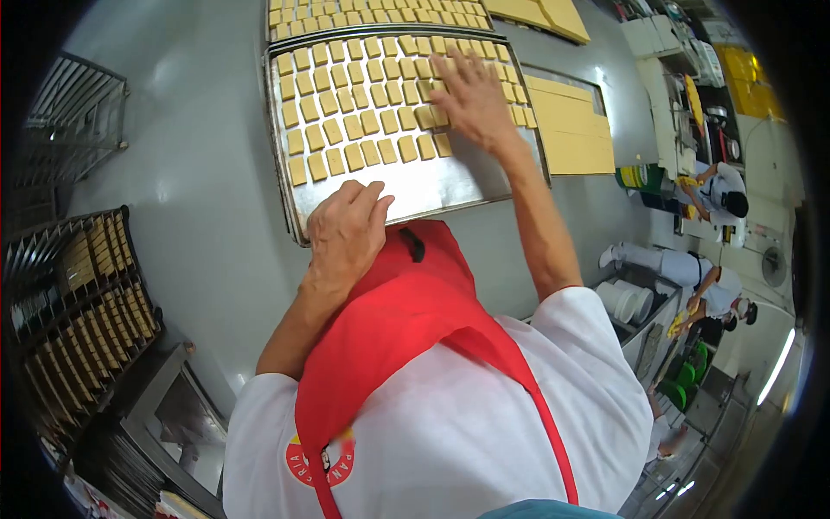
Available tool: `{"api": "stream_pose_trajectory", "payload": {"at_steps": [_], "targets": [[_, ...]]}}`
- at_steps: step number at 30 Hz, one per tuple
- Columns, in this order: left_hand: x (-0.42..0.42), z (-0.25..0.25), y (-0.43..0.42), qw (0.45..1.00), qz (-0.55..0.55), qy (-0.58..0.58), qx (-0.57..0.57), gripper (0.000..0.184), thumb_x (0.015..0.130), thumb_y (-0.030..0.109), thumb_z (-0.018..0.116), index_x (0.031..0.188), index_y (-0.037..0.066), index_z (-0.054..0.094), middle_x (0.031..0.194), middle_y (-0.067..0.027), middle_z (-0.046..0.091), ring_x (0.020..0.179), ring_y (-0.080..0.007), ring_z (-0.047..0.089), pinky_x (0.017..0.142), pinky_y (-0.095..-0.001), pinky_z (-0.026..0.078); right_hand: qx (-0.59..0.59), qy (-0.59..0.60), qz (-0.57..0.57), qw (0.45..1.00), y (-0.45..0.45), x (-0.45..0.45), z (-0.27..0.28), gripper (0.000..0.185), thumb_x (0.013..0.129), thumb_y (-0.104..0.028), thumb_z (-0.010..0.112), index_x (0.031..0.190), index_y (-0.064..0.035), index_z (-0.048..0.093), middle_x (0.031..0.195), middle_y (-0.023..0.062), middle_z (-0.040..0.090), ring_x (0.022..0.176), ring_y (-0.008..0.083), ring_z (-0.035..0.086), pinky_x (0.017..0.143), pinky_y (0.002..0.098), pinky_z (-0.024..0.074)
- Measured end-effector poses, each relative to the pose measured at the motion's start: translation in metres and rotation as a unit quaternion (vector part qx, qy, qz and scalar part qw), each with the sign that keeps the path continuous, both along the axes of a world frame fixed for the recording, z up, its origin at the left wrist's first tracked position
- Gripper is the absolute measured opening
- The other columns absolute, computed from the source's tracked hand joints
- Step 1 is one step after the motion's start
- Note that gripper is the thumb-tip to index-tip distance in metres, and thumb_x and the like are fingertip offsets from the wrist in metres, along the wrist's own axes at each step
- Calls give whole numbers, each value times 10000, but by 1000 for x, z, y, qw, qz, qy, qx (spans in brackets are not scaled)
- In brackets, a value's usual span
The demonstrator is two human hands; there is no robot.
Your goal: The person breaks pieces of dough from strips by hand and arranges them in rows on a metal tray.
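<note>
Rows of small pale-yellow dough pieces (354, 127) lie on a metal baking tray (432, 182) in front of me. My right hand (474, 99) reaches over the right half of the tray with its fingers spread, touching or just above the pieces there. My left hand (347, 227) is at the tray's near edge, left of the middle. Its fingers are curled with the knuckles up, and whatever they may hold is hidden beneath them. Bare metal shows along the near side of the tray.
Another tray of dough pieces (376, 16) adjoins at the far side. Flat yellow dough sheets (566, 130) lie to the right. A rack of filled trays (86, 320) stands at the left. Several people in white (722, 190) are at the far right, beside worktops.
</note>
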State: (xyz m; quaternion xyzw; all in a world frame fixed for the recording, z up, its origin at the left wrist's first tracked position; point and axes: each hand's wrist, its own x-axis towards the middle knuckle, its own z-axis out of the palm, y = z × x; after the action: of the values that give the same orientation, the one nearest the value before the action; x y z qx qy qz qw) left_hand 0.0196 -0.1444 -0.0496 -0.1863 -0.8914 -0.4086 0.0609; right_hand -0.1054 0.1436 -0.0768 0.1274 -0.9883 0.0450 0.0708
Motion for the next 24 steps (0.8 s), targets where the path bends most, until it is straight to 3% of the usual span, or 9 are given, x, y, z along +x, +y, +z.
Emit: {"api": "stream_pose_trajectory", "payload": {"at_steps": [6, 13, 16, 18, 19, 20, 21, 23, 24], "targets": [[-3, 4, 28, 1000, -8, 5, -9, 182, 893, 113, 802, 1061, 51, 766, 871, -112, 695, 748, -307, 701, 655, -406, 539, 64, -58, -75, 993, 87, -16, -26, 695, 1087, -644, 327, 1678, -281, 297, 1767, 94, 197, 1612, 400, 185, 1283, 615, 148], [-10, 13, 113, 999, 7, 1, -40, 182, 904, 90, 793, 1073, 27, 772, 858, -128, 698, 722, -277, 694, 654, -386, 533, -18, -32, -49, 998, 92, -16, -34, 751, 1057, -654, 365, 1656, -201, 360, 1746, 173, 231, 1599, 466, 182, 1270, 666, 106], [-13, 26, 160, 999, -9, 6, -40, 186, 902, 80, 796, 1076, 21, 771, 856, -130, 696, 718, -273, 692, 653, -376, 535, -151, 30, 25, 988, 129, -8, -7, 521, 1012, -449, 607, 1452, -170, 613, 1561, 146, 544, 1471, 427, 437, 1225, 662, 229], [-12, 30, 191, 999, -17, -5, -38, 195, 899, 71, 798, 1085, 20, 769, 853, -129, 693, 717, -271, 689, 650, -372, 534, -238, 79, -15, 968, 187, -10, -8, 365, 973, -324, 707, 1287, -140, 728, 1409, 93, 675, 1339, 295, 595, 1199, 596, 324], [-11, 30, 205, 999, -19, -15, -26, 205, 896, 63, 800, 1094, 18, 767, 849, -128, 690, 715, -268, 687, 647, -368, 533, -292, 132, -24, 947, 222, -14, -5, 249, 928, -176, 745, 1167, -113, 770, 1223, 67, 761, 1116, 244, 712, 1068, 456, 490], [-10, 31, 219, 999, -17, -20, -32, 205, 896, 63, 800, 1094, 18, 767, 849, -128, 690, 715, -268, 687, 647, -368, 533, -298, 140, -69, 942, 269, -21, -20, 242, 925, -119, 729, 1163, -111, 770, 1145, 81, 779, 994, 245, 749, 902, 355, 572], [-9, 32, 231, 998, -24, -33, -37, 208, 895, 56, 799, 1096, 17, 766, 844, -129, 686, 708, -266, 680, 643, -367, 530, -282, 124, -114, 944, 321, -26, -33, 257, 927, -66, 699, 1170, -109, 770, 1145, 100, 777, 948, 243, 761, 831, 351, 594], [-7, 31, 251, 997, -25, -49, -46, 210, 894, 49, 798, 1099, 16, 765, 839, -129, 681, 701, -264, 673, 639, -365, 527, -174, 36, -201, 963, 424, -25, -55, 310, 967, -145, 660, 1265, -98, 731, 1274, 140, 733, 1117, 312, 721, 951, 390, 568], [-5, 29, 259, 997, -21, -61, -43, 208, 894, 49, 797, 1096, 13, 765, 832, -133, 676, 696, -266, 667, 637, -369, 523, -121, 12, -163, 979, 485, -22, -70, 326, 979, -180, 633, 1276, -77, 721, 1283, 151, 727, 1130, 350, 704, 977, 414, 555]]}}
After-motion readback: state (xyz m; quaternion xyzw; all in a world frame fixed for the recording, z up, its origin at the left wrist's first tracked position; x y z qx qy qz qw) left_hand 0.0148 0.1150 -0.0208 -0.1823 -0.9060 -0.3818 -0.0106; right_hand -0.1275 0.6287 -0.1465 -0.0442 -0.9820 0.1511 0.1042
